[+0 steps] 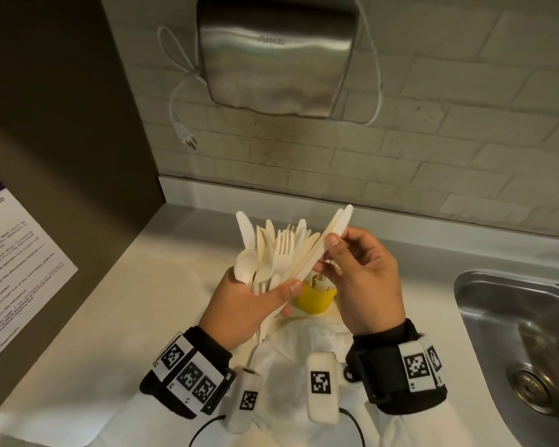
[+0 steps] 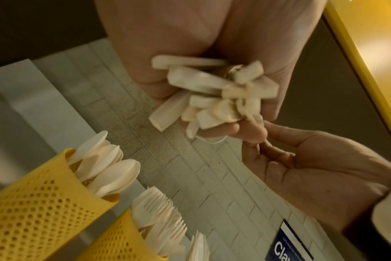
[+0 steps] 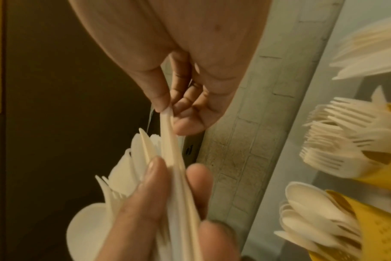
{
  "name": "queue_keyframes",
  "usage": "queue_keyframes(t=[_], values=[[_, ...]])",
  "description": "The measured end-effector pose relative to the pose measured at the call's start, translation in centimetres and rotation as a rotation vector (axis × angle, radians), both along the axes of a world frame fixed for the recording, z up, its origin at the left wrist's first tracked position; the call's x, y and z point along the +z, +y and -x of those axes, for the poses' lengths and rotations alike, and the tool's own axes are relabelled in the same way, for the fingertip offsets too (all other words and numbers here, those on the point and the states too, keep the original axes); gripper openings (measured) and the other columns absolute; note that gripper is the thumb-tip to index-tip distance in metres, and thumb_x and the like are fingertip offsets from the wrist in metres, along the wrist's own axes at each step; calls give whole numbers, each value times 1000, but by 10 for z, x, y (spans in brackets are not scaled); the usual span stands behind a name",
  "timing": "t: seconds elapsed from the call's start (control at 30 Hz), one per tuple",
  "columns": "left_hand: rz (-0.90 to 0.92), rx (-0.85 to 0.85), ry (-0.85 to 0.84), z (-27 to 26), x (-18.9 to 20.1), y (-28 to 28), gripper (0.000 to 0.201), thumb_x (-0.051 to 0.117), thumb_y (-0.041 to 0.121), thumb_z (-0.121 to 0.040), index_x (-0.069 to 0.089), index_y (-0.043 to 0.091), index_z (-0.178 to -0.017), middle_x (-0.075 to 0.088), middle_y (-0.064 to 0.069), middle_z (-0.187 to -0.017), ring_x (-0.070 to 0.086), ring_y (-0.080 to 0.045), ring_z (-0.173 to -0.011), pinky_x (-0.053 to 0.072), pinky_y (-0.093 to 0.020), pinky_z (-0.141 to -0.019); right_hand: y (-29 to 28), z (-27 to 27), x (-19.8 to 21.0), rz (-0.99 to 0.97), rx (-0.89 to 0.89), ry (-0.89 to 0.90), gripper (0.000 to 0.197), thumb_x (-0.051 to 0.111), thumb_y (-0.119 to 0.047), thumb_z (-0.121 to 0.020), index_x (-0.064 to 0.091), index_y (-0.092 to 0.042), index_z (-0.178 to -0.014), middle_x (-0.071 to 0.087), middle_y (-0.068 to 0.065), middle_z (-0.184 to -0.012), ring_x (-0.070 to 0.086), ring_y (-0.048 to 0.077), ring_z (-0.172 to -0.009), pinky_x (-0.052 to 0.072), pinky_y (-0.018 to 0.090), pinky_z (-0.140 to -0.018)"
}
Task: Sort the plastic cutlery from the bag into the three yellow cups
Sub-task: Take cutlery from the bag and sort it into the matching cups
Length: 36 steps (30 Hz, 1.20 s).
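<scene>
My left hand point(image 1: 265, 291) grips a fanned bundle of white plastic cutlery point(image 1: 271, 253), with spoons, forks and knives mixed; its handle ends point(image 2: 212, 95) stick out of my fist. My right hand point(image 1: 328, 250) pinches a knife point(image 1: 334, 229) at the fan's right edge, thumb and forefinger on its blade point(image 3: 167, 130); the knife still lies in the bundle. One yellow cup point(image 1: 315, 300) shows below, between my hands. In the wrist views, a perforated yellow cup holds spoons point(image 2: 45, 203), another holds forks point(image 2: 123, 238), and knives point(image 2: 199, 247) stand beside them.
A crumpled white bag point(image 1: 291, 353) lies on the pale counter point(image 1: 126, 301) under my wrists. A steel sink point(image 1: 513, 333) is at the right. A hand dryer point(image 1: 275, 53) hangs on the tiled wall, its plug point(image 1: 189, 140) dangling. A dark panel with a notice point(image 1: 17, 262) stands left.
</scene>
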<state>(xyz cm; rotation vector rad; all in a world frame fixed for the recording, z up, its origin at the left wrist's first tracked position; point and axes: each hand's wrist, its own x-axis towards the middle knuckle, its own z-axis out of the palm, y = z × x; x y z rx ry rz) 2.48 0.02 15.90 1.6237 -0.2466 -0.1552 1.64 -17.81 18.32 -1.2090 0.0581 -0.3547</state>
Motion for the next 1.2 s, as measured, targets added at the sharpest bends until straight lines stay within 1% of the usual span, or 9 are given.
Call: queue_keyframes(t=[0.2, 0.37, 0.5, 0.57, 0.67, 0.8, 0.93, 1.07, 1.2], values=[[10, 5, 52, 0, -6, 2, 39, 75, 44, -79, 74, 16, -107, 80, -6, -90, 72, -20, -66, 60, -33, -68, 4, 2, 3, -152, 60, 69, 12, 46, -8, -106, 55, -6, -113, 72, 13, -92, 69, 27, -82, 52, 38, -71], [49, 26, 59, -5, -11, 2, 13, 69, 22, -96, 75, 11, -99, 76, -18, -83, 67, -27, -61, 59, -41, -71, 2, -3, 4, -283, -29, 107, 14, 38, -16, -111, 47, -13, -121, 72, 13, -87, 72, 31, -74, 62, 43, -69], [62, -5, 29, -5, -11, 4, 11, 66, 17, -99, 74, 10, -98, 77, -12, -84, 59, -24, -57, 56, -35, -65, -26, -12, 4, -607, -130, 37, 14, 31, -18, -110, 44, -21, -108, 47, 5, -65, 44, 20, -51, 47, 29, -50], [73, -20, 21, -5, -9, 6, 9, 66, 17, -100, 72, 11, -103, 77, -10, -85, 59, -26, -58, 55, -34, -65, -42, -12, 6, -666, -116, 6, 14, 42, -26, -106, 50, -26, -94, 34, -3, -57, 30, 13, -45, 33, 23, -44], [104, -42, 7, -4, -8, 4, 16, 68, 25, -94, 73, 14, -104, 77, -13, -84, 59, -28, -57, 56, -37, -66, -40, -4, 12, -286, -28, 52, 11, 64, -33, -94, 62, -24, -87, 26, -9, -51, 21, 9, -41, 23, 19, -40], [95, -75, 11, -3, -9, -2, 8, 70, 22, -97, 76, 18, -95, 76, -16, -83, 63, -30, -58, 58, -39, -67, -7, 9, 14, 418, 79, 42, 11, 72, -22, -94, 73, -14, -102, 51, -12, -52, 40, 5, -43, 36, 21, -45], [54, -102, -22, -1, -8, -2, 9, 69, 26, -97, 77, 23, -99, 78, -10, -86, 68, -33, -63, 59, -39, -72, -4, 4, 10, 419, 73, 26, 4, 74, -12, -92, 71, -9, -92, 48, -2, -55, 39, 11, -46, 38, 23, -48], [68, -118, -19, 3, -7, -1, 14, 70, 35, -91, 77, 27, -100, 79, -11, -89, 69, -33, -66, 58, -39, -75, -1, 3, 10, 491, 71, 32, 12, 64, -9, -97, 65, -4, -87, 48, -8, -54, 41, 8, -46, 38, 20, -50], [72, -124, -1, 4, -8, 0, 8, 67, 24, -98, 75, 26, -98, 79, -10, -90, 67, -29, -63, 57, -37, -71, 0, -1, 10, 150, 83, 121, 23, 49, -8, -105, 52, -15, -83, 33, -6, -54, 27, 11, -45, 27, 22, -44]])
